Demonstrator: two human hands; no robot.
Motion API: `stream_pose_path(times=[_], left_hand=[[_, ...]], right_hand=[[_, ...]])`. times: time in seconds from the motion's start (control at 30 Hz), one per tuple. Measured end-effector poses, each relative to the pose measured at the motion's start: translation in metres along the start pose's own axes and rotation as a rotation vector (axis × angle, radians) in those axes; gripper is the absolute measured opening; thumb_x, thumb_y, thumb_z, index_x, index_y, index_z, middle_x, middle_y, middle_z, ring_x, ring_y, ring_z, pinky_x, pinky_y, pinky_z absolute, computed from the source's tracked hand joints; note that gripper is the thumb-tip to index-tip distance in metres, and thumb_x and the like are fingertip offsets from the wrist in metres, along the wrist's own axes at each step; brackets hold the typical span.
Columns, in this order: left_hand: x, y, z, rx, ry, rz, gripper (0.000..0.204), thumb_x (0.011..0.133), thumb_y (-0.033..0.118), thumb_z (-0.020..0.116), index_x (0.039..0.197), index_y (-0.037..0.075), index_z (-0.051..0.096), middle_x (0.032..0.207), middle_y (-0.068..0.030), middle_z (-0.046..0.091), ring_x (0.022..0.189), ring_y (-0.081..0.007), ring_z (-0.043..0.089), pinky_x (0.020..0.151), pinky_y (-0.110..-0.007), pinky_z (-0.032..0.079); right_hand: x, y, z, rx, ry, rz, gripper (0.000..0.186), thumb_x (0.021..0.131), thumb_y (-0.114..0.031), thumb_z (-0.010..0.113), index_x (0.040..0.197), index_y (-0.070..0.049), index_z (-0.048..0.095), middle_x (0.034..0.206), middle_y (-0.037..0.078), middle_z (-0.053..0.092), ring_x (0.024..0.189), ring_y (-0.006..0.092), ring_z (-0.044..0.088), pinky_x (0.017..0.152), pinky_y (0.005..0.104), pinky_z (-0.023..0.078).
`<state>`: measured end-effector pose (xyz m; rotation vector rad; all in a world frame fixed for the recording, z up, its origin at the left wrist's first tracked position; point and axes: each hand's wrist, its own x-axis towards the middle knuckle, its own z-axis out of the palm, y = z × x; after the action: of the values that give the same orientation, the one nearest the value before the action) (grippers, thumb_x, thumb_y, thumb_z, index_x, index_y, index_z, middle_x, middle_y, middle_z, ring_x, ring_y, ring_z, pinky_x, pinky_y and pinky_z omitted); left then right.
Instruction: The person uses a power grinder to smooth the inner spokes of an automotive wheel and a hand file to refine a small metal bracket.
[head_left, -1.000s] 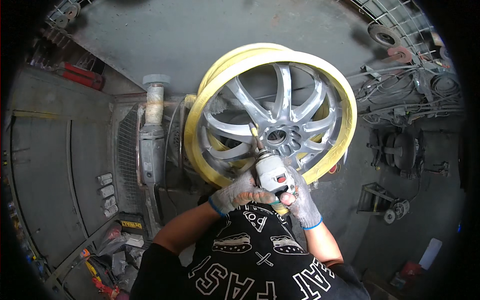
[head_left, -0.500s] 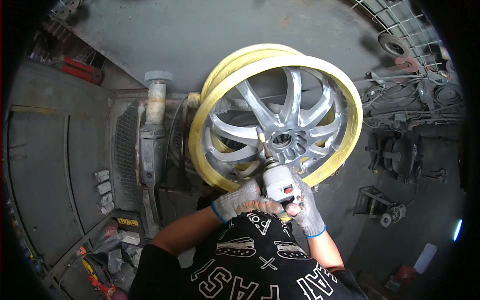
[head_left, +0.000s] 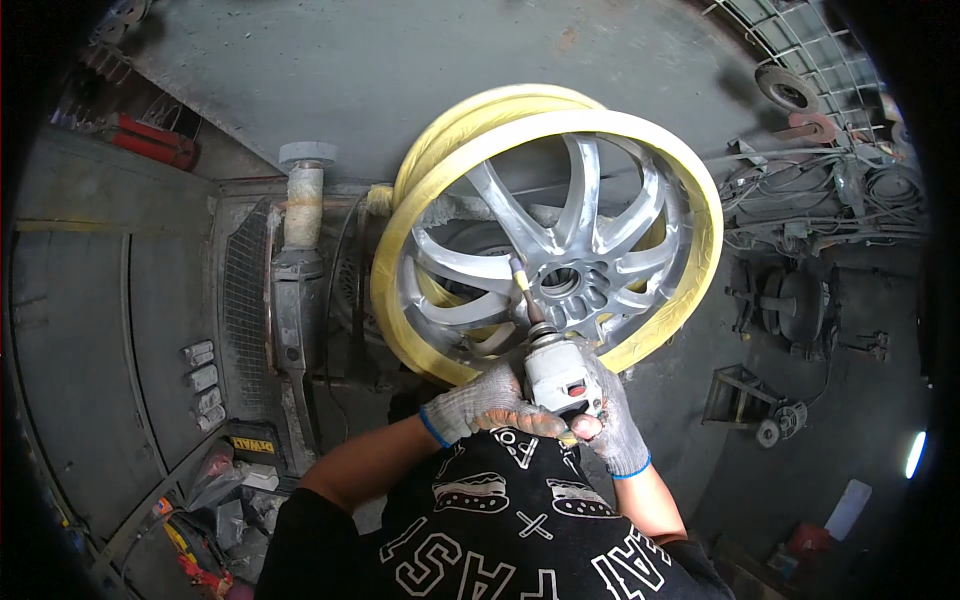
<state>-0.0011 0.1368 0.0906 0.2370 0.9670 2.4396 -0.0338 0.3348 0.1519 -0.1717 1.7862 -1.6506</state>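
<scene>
A bare silver alloy wheel point(head_left: 583, 190) leans at a tilt in front of me, its outer lip and barrel wrapped in yellow tape point(head_left: 705, 225). I hold a grey die grinder point(head_left: 556, 370) with both hands, its nose pointing away from me. Its slim tip point(head_left: 519, 275) lies at the spokes just left of the hub hole point(head_left: 559, 281); whether it touches metal I cannot tell. My left hand point(head_left: 492, 405), in a grey knit glove, grips the tool's left side. On its right side, my gloved right hand point(head_left: 618, 420) is closed round the body.
Left of the wheel stands a dusty metal post point(head_left: 303, 205) beside a black mesh panel point(head_left: 250, 310). Plastic bags and tools point(head_left: 232, 520) lie at the lower left. Cables point(head_left: 790, 190) hang at the right, above a small metal frame with a motor point(head_left: 755, 405).
The view has shifted slightly, moving the wheel and post a little left. The tip stays near the hub's left side, and both hands keep their hold on the die grinder.
</scene>
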Motion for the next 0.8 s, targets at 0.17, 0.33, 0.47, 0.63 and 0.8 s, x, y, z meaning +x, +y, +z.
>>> stream_pose_path(times=[0.17,0.33,0.47,0.63,0.8], left_hand=[[-0.004,-0.016,-0.007,-0.127,0.02,0.002,0.068,0.093,0.02,0.074,0.15,0.008,0.04,0.147,-0.0106,0.052,0.133,-0.0226,0.052,0.11,-0.04,0.048],[-0.023,0.006,-0.011,-0.415,0.158,-0.213,0.102,0.072,0.023,0.094,0.154,0.008,0.034,0.149,-0.0095,0.048,0.136,-0.0217,0.049,0.114,-0.039,0.041],[-0.024,0.036,0.002,-0.14,0.132,-0.12,0.102,0.07,0.032,0.094,0.151,0.005,0.039,0.144,-0.0097,0.051,0.134,-0.0219,0.05,0.114,-0.038,0.039],[-0.019,0.04,0.007,-0.142,0.149,-0.174,0.102,0.069,0.031,0.094,0.151,0.004,0.04,0.144,-0.0099,0.051,0.134,-0.0222,0.049,0.115,-0.038,0.038],[-0.025,0.033,0.001,-0.146,0.145,-0.134,0.099,0.069,0.029,0.094,0.15,0.004,0.042,0.143,-0.0096,0.052,0.133,-0.0217,0.051,0.114,-0.038,0.039]], right_hand=[[0.002,0.0,0.004,-0.06,0.001,0.006,0.108,0.071,-0.061,0.086,0.145,0.008,0.047,0.133,0.017,0.063,0.124,0.0249,0.06,0.109,0.0401,0.044],[0.01,-0.008,0.021,-0.07,-0.018,-0.022,0.105,0.072,-0.06,0.086,0.144,0.007,0.048,0.134,0.019,0.062,0.125,0.0286,0.06,0.11,0.0414,0.043],[0.011,-0.003,0.024,-0.136,-0.019,-0.055,0.103,0.074,-0.061,0.084,0.143,0.007,0.049,0.133,0.022,0.063,0.125,0.0322,0.061,0.108,0.0432,0.044],[0.008,-0.01,0.025,-0.082,0.014,-0.062,0.101,0.075,-0.062,0.082,0.142,0.006,0.049,0.131,0.022,0.064,0.123,0.0336,0.062,0.107,0.0438,0.046],[0.01,-0.011,0.029,-0.126,-0.01,-0.067,0.099,0.075,-0.061,0.083,0.143,0.003,0.05,0.131,0.022,0.064,0.122,0.0353,0.063,0.106,0.0446,0.047]])
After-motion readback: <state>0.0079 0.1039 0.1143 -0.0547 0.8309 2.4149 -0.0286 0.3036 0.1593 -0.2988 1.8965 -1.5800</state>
